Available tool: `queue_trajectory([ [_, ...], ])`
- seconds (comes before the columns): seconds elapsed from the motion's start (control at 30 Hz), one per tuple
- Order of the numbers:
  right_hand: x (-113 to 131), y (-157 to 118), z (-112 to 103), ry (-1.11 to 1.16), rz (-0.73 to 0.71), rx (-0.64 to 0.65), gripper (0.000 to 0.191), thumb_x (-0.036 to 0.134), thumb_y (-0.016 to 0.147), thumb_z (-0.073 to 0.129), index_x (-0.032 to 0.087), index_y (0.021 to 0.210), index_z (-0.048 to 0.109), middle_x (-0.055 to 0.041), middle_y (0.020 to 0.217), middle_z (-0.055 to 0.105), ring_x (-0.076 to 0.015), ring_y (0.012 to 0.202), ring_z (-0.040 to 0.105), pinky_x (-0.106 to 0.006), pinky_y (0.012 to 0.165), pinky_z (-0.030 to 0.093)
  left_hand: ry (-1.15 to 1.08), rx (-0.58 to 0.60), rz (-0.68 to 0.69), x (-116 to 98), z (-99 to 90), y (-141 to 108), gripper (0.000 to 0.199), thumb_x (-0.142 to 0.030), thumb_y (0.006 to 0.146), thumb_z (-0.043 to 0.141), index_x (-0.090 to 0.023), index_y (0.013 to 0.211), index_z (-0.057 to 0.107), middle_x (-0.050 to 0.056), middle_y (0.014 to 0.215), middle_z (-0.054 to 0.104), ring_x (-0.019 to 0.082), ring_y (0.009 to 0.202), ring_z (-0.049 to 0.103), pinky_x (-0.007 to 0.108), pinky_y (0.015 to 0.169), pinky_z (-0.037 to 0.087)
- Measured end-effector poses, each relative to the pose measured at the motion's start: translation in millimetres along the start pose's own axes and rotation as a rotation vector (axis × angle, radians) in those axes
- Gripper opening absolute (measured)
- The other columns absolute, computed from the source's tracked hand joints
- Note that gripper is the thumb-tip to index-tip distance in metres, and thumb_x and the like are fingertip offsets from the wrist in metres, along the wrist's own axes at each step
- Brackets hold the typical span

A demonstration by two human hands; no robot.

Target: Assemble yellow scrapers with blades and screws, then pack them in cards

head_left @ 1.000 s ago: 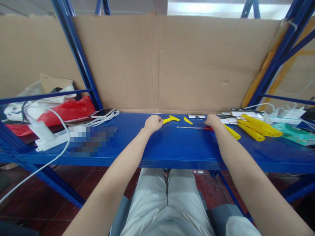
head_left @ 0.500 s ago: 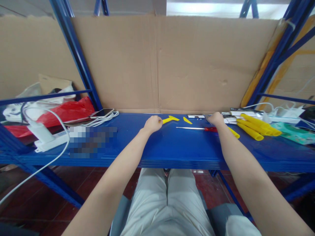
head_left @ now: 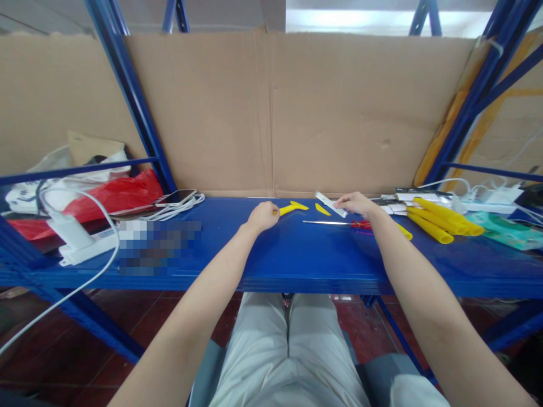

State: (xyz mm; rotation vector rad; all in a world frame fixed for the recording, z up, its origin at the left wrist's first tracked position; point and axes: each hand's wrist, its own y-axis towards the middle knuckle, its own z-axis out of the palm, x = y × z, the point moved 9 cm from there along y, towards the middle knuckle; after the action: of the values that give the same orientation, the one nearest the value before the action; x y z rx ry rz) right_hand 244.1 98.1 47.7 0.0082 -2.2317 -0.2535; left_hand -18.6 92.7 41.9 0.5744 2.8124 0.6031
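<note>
Blue metal workbench (head_left: 305, 257) before an upright cardboard panel (head_left: 203, 113). Left hand (head_left: 263, 216) closed around one end of a yellow plastic piece (head_left: 291, 208), whose angled head projects to the right. Right hand (head_left: 358, 204) pinching a white strip (head_left: 324, 200), which extends left of the fingertips. Between piece and strip, a yellow wedge (head_left: 322, 210); nearer, a red-handled screwdriver (head_left: 356, 225), shaft pointing left; farther right, yellow tubes (head_left: 447, 215).

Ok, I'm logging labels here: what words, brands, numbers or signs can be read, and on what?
None can be read.
White bag: dark marks, too blurred.
Green packet: any print too blurred.
White strip in the right hand: any print too small.
</note>
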Motion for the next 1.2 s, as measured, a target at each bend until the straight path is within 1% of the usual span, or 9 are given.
queue_trajectory([
  [0.07,8.0,-4.2,10.2,0.003,-0.042,0.098,0.009,0.024,0.06,0.07,0.015,0.063,0.07,-0.0032,0.068,0.066,-0.0108,0.057,0.049,-0.024,0.055,0.041,-0.002,-0.001,0.008,-0.3,0.2,0.1,0.03,-0.02,0.083,0.046,-0.015,0.092,0.074,0.01,0.098,0.07,0.021,0.094,0.064,0.026,0.082,0.048],
  [0.2,18.3,-10.5,25.4,0.006,-0.111,0.244,0.017,0.031,0.059,0.07,0.016,0.065,0.069,-0.0009,0.061,0.06,-0.0105,0.056,0.045,-0.025,0.053,0.037,-0.014,-0.002,0.015,0.1,0.9,0.9,0.03,-0.02,0.082,0.046,-0.014,0.091,0.074,0.011,0.097,0.07,0.022,0.093,0.064,0.028,0.081,0.048],
  [0.27,21.4,-13.0,31.1,0.003,-0.134,0.293,0.019,0.033,0.059,0.07,0.016,0.066,0.069,0.0001,0.059,0.058,-0.0097,0.055,0.043,-0.024,0.052,0.035,-0.016,-0.004,0.018,0.1,1.1,1.3,0.03,-0.02,0.082,0.046,-0.014,0.092,0.074,0.011,0.097,0.07,0.022,0.093,0.064,0.028,0.082,0.048],
  [0.37,23.4,-15.6,36.9,-0.01,-0.145,0.335,0.02,0.033,0.058,0.069,0.016,0.066,0.067,0.0008,0.057,0.056,-0.0093,0.053,0.041,-0.024,0.051,0.033,-0.016,-0.004,0.024,-0.3,1.2,1.3,0.03,-0.019,0.082,0.046,-0.015,0.092,0.074,0.011,0.097,0.07,0.021,0.093,0.064,0.027,0.083,0.048],
  [0.57,26.2,-18.7,40.8,-0.095,-0.163,0.343,0.019,0.033,0.058,0.066,0.016,0.066,0.068,0.0003,0.059,0.057,-0.0108,0.058,0.044,-0.024,0.052,0.034,-0.025,0.019,0.039,-1.1,3.2,1.7,0.03,-0.018,0.082,0.046,-0.016,0.093,0.074,0.01,0.096,0.07,0.02,0.091,0.064,0.027,0.082,0.048],
  [0.73,33.1,-21.8,47.6,-0.14,-0.218,0.393,0.019,0.033,0.056,0.064,0.016,0.065,0.068,-0.0006,0.063,0.06,-0.0116,0.06,0.047,-0.024,0.054,0.036,-0.019,0.012,0.012,1.6,3.0,2.6,0.029,-0.02,0.082,0.047,-0.016,0.093,0.074,0.01,0.098,0.07,0.02,0.091,0.064,0.026,0.08,0.048],
  [1.0,32.3,-19.0,49.8,-0.145,-0.22,0.393,0.02,0.033,0.055,0.063,0.017,0.065,0.069,-0.0009,0.064,0.062,-0.0119,0.061,0.048,-0.024,0.055,0.036,-0.018,0.014,0.025,0.3,2.6,2.4,0.03,-0.02,0.083,0.047,-0.017,0.094,0.074,0.009,0.099,0.07,0.02,0.092,0.063,0.027,0.082,0.048],
  [1.2,34.6,-17.2,49.6,-0.176,-0.246,0.365,0.02,0.035,0.057,0.064,0.018,0.066,0.069,-0.0008,0.071,0.065,-0.0148,0.071,0.054,-0.024,0.06,0.038,-0.037,0.002,-0.004,2.3,1.1,1.8,0.028,-0.02,0.082,0.048,-0.018,0.093,0.074,0.008,0.1,0.07,0.02,0.094,0.063,0.026,0.083,0.048],
])
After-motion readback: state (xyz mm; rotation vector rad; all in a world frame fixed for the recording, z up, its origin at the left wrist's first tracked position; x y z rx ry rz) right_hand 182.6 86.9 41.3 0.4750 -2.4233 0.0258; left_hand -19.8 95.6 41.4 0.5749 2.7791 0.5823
